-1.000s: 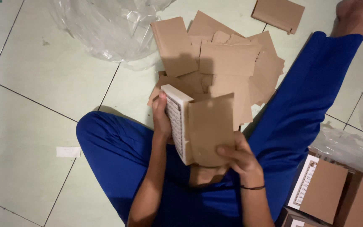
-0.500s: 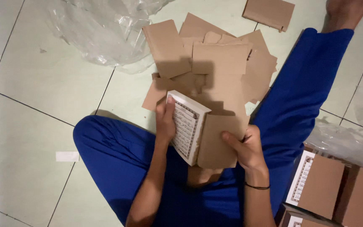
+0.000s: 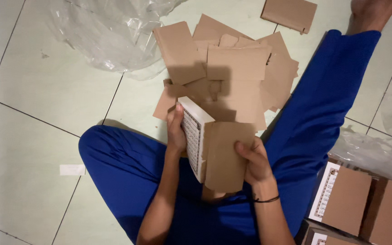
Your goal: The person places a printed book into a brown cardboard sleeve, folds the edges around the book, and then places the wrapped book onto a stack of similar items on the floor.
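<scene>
I sit on the floor in blue trousers. My left hand grips the left side of a thick white book with a patterned edge, held upright over my lap. My right hand holds a brown cardboard wrapper folded around the book's right side, thumb on its face. A loose heap of brown cardboard sheets lies on the tiles just beyond my hands.
Crumpled clear plastic lies at the top left. One more cardboard piece rests at the top. Wrapped books in cardboard stack at the bottom right beside more plastic. A bare foot shows at top right.
The book and wrapper have shifted slightly lower and turned; the cardboard now sits closer around the book, with my right hand moved up along its side.
</scene>
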